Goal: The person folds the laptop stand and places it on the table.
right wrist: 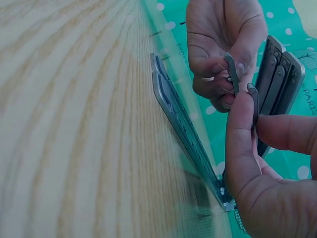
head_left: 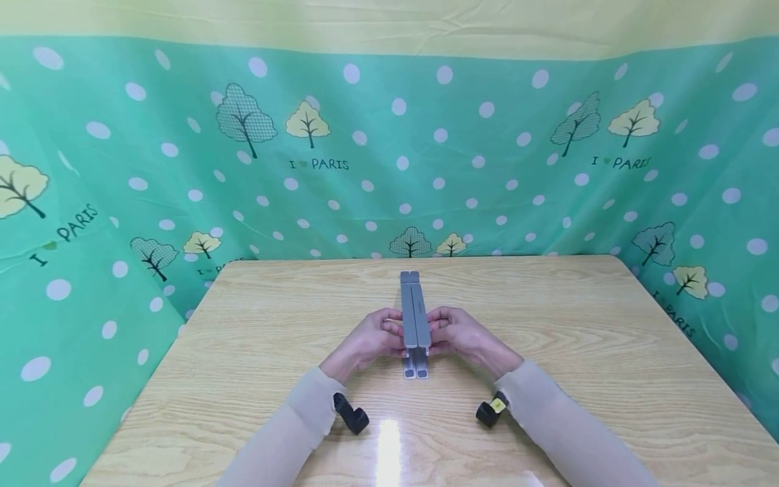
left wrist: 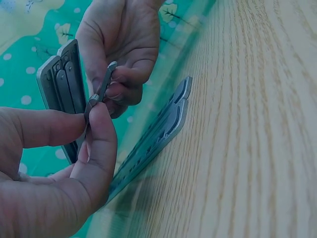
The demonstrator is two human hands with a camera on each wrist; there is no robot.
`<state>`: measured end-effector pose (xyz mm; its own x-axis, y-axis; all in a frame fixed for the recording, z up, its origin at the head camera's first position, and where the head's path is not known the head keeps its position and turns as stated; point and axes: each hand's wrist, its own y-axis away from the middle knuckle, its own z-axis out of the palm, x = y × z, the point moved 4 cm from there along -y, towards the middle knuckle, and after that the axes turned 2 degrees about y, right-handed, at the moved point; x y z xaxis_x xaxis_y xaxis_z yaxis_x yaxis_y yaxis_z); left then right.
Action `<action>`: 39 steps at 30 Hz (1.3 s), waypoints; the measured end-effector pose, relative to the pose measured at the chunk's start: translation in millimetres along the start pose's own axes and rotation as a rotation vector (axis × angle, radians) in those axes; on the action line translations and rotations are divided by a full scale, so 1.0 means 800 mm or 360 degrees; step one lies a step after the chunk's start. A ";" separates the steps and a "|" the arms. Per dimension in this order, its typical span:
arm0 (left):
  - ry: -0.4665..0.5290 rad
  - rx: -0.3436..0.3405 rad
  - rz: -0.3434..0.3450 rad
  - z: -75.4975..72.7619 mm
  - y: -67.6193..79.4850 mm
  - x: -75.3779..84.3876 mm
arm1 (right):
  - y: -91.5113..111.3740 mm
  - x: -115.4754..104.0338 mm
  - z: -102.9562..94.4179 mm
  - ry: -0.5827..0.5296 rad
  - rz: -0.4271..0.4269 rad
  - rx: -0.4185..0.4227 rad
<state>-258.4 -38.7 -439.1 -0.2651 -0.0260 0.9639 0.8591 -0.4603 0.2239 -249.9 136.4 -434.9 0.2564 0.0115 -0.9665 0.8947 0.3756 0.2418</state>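
Note:
A grey folding laptop stand [head_left: 416, 314] stands in the middle of the table, its two narrow halves side by side. Its upper arms [left wrist: 64, 82] slope above its base rails [left wrist: 171, 116], hinged together at the far end. From the left side my left hand [head_left: 377, 336] pinches one thin metal support bar [left wrist: 92, 106] between thumb and finger. On the other side, the matching support bar [right wrist: 253, 101] is pinched by my right hand [head_left: 462, 337]. Both hands are between the upper arms and the base, close to each other. The lower ends of the bars are hidden by fingers.
The wooden table [head_left: 274, 379] extends around the stand on every side. A green dotted curtain [head_left: 365, 169] hangs behind the table and along both sides. Black wrist cameras [head_left: 351, 414] sit below both sleeves.

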 end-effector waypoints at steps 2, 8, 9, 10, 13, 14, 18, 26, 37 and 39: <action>0.0000 -0.0003 -0.0007 0.001 0.000 -0.001 | 0.000 0.001 0.000 -0.0008 0.0008 -0.0005; 0.0004 -0.0007 -0.0018 0.002 -0.001 -0.003 | 0.000 0.003 0.000 -0.0028 0.0019 -0.0030; 0.0002 -0.0006 -0.0019 0.002 -0.001 -0.004 | 0.000 0.003 0.000 -0.0030 0.0019 -0.0034; -0.0002 -0.0007 -0.0019 0.003 -0.001 -0.004 | 0.000 0.002 0.000 -0.0027 0.0016 -0.0042; 0.0013 -0.0015 -0.0027 0.003 0.000 -0.003 | 0.000 0.002 -0.001 -0.0044 0.0025 -0.0058; 0.0016 -0.0017 -0.0031 0.003 0.000 -0.003 | 0.000 0.003 -0.001 -0.0049 0.0029 -0.0064; 0.0043 -0.0024 -0.0042 0.002 0.001 -0.002 | 0.001 0.002 -0.002 -0.0064 0.0041 -0.0090; 0.0030 -0.0058 -0.0049 0.002 0.004 0.000 | 0.003 0.001 -0.002 -0.0064 0.0052 -0.0122; -0.0075 -0.0003 -0.0087 0.002 0.004 0.001 | 0.002 0.002 -0.005 -0.0082 0.0054 -0.0156; -0.0094 0.0007 -0.0087 0.002 0.004 0.000 | 0.002 0.002 -0.005 -0.0083 0.0048 -0.0147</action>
<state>-255.3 -38.6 -438.3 -0.2857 0.0516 0.9569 0.8459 -0.4557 0.2771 -249.3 140.7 -436.3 0.3036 -0.0233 -0.9525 0.8492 0.4599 0.2594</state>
